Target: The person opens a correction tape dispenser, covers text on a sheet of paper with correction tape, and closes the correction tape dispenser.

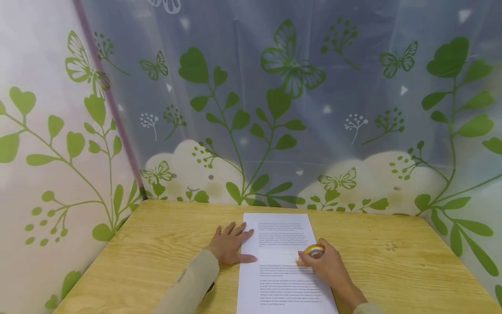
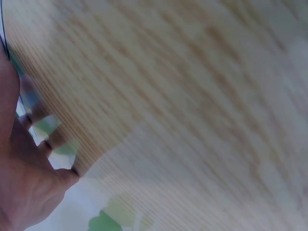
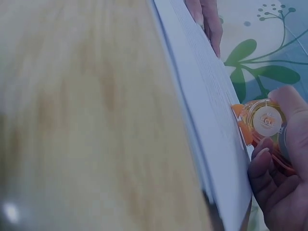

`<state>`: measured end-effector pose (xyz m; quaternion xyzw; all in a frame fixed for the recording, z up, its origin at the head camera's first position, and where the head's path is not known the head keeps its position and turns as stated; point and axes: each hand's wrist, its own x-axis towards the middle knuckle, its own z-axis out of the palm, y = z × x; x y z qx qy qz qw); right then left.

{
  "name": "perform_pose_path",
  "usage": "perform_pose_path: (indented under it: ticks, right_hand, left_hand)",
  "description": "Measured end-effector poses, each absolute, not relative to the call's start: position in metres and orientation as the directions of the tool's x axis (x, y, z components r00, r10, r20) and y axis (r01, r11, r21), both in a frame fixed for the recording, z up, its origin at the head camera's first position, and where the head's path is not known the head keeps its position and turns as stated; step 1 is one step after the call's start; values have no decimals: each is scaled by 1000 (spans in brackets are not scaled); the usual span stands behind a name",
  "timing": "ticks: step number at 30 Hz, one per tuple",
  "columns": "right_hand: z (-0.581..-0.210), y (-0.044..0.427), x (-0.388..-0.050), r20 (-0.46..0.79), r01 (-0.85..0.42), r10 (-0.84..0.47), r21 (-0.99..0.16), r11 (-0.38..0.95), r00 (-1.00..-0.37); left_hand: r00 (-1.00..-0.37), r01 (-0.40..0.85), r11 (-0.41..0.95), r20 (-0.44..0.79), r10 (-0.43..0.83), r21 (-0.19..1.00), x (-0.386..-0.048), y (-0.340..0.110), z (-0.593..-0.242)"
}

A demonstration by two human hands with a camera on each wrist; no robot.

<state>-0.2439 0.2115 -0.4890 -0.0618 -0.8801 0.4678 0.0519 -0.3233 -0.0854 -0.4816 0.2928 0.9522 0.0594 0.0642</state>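
Seemingly partway: wooden surface [image 1: 392, 266] open left and right, printed paper [image 1: 270, 285] nearly reaching the far edge.
Left hand [image 1: 229, 246] spreads its fingers across the paper's left edge; right hand [image 1: 330, 264] pinches a tape dispenser [image 1: 315, 251] between its fingers beside a blank band [image 1: 276, 256], probably covered already; what remains is unclear.

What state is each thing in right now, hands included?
Left hand: fingers spread, resting across the left edge of the paper.
Right hand: fingers curled, gripping the orange dispenser.
Orange dispenser: held, tip at or just above the paper; contact unclear.
Paper: printed side up, lying flat, with a textless band between text blocks.
Backdrop: hanging behind the table, lightly creased.
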Motion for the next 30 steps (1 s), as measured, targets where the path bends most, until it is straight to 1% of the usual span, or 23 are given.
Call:
perform_pose_path:
  ticks: [12,30]
  right_hand:
    - [-486,226,-242,31,55,145,-828,558,-989]
    - [-485,240,-241,56,32,132,-811,584,-990]
  left_hand:
    - [-823,549,824,-84,562,140,-325,-85,-484]
    - [-820,552,820,-78,567,153,-319,-84,-477]
